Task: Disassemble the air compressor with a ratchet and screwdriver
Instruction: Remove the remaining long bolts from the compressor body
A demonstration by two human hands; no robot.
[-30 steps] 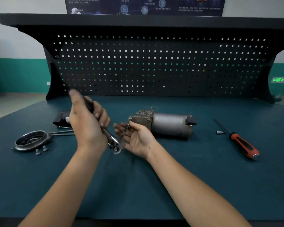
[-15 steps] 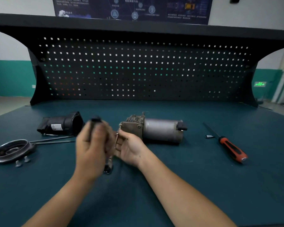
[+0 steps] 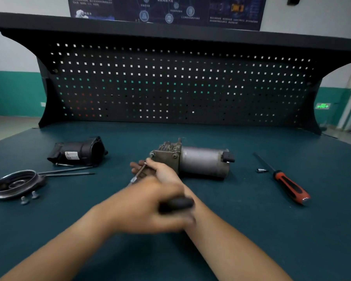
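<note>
The air compressor (image 3: pixel 199 162), a grey cylinder with a brownish block at its left end, lies across the middle of the bench. My right hand (image 3: pixel 160 171) rests in front of that block and holds a long bolt (image 3: pixel 138 174) between its fingers. My left hand (image 3: pixel 148 207), blurred by motion, crosses over my right forearm and grips the ratchet's black handle (image 3: pixel 176 203); the ratchet's head is hidden. A red and black screwdriver (image 3: pixel 286 183) lies at the right, untouched.
A black plastic housing (image 3: pixel 79 152) and two long rods (image 3: pixel 67 172) lie at the left. A round metal cover (image 3: pixel 14 183) with two loose bolts (image 3: pixel 29 197) sits near the left edge. A small socket (image 3: pixel 260 170) lies by the screwdriver shaft. A pegboard (image 3: pixel 170 84) backs the bench.
My left hand has swung the ratchet from left of the right hand down and across to the right, over my right forearm. My right hand stays by the compressor block with the bolt.
</note>
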